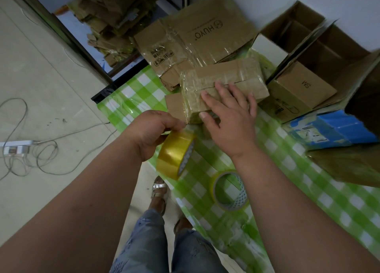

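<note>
Head view: boxes (298,83) crowd beyond both hands; left hand (152,133) grips tape roll (174,155) at the tabletop (287,180) edge, right hand (228,118) lies flat on parcel (222,77).

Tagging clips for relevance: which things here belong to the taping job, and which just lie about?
In use: tape roll, in left hand; small box, under right hand.
Lying about: spare tape roll, HUYO box, open carton, blue package.

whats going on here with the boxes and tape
A person is taping a small box on the checked table. The right hand lies flat on the box, holding it down; the left hand grips a yellow tape roll at the box's near corner. Clear tape already covers much of the box. A second roll lies flat on the table, untouched.
</note>
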The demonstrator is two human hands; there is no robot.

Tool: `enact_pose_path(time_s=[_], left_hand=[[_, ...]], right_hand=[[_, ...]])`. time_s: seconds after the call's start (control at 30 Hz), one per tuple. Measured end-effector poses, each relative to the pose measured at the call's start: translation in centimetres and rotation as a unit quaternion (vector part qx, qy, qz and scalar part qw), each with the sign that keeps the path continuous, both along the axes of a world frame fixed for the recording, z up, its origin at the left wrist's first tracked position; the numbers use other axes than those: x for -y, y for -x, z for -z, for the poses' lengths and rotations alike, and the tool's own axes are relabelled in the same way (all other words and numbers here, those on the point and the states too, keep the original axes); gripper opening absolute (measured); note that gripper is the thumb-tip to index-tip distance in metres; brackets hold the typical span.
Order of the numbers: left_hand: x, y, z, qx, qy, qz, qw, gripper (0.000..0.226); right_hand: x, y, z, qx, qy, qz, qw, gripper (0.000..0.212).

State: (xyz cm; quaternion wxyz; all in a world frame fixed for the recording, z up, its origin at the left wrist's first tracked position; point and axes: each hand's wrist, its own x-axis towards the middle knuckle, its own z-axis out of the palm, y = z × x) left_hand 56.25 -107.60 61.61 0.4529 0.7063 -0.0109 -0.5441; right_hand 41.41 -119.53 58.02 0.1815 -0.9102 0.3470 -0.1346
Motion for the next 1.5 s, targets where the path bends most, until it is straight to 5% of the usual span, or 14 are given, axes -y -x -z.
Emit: enact_pose_path(time_s=[0.17, 0.67, 0.9, 1.3, 1.5], left_hand=[[0.5, 0.3, 1.1, 0.069, -0.022, -0.002, 0.997, 0.006], [-1.5, 3.5, 1.6, 0.167, 0.091, -0.051, 0.980, 0.031], [-1.3, 4.7, 1.0, 0.206, 0.131, 0.027, 0.969, 0.050], [-1.7, 5.2, 1.3, 0.188, 0.140, 0.010, 0.972, 0.038], [-1.3, 3.9, 0.7, 0.116, 0.120, 0.034, 0.985, 0.031]], right_hand=[[-0.2, -0.2, 0.6, 0.024, 0.042, 0.009, 0.999, 0.040], [-0.6, -0.9, 0.6, 0.013, 0.040, 0.029, 0.999, 0.050], [-1.0, -1.4, 0.5, 0.007, 0.034, 0.043, 0.998, 0.053], [-1.3, -2.2, 0.7, -0.002, 0.050, 0.080, 0.996, 0.059], [-1.9, -2.9, 0.4, -0.012, 0.064, 0.091, 0.994, 0.042]])
